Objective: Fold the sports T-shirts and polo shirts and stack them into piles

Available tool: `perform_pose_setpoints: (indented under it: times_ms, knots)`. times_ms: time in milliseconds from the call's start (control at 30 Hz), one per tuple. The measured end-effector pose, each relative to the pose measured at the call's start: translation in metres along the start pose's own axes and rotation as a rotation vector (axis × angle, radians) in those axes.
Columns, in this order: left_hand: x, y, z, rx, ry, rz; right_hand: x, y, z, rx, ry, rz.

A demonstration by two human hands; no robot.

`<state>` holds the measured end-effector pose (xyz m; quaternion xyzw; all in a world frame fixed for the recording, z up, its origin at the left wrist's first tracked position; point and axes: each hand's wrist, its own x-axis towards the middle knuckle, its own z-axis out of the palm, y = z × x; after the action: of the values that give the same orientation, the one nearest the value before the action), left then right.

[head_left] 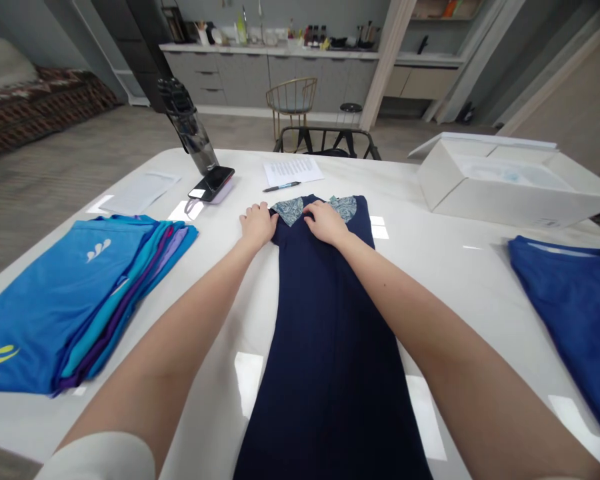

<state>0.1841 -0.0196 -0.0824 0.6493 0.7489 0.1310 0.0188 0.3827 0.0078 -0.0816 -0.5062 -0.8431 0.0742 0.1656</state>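
Observation:
A long navy garment, dress-like and narrow, lies lengthwise on the white table in front of me. Pale patterned fabric shows at its far end, on both sides of the neck. My left hand is closed on the far left corner, thumb against the cloth. With fingers bent, my right hand grips the fabric near the neck, between the two patterned patches. The garment's near end runs out of view at the bottom.
Folded coloured shirts are stacked at left, a folded blue shirt at right. A white box stands far right. Beyond the garment are a pen, a printed sheet, a phone and a bottle.

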Motion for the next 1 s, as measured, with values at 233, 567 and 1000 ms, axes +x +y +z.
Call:
perform_pose_setpoints:
  times_ms: [233, 567, 1000]
  knots:
    - [0.027, -0.018, 0.012, -0.083, -0.07, -0.055, 0.065, 0.009, 0.03, -0.029, -0.052, -0.036]
    - [0.027, -0.011, -0.004, -0.424, 0.064, -0.061, 0.076, 0.01, 0.026, -0.059, -0.058, -0.066]
    - [0.026, 0.145, -0.013, -1.136, -0.144, 0.026, 0.036, 0.106, -0.038, 0.319, 0.255, 0.182]
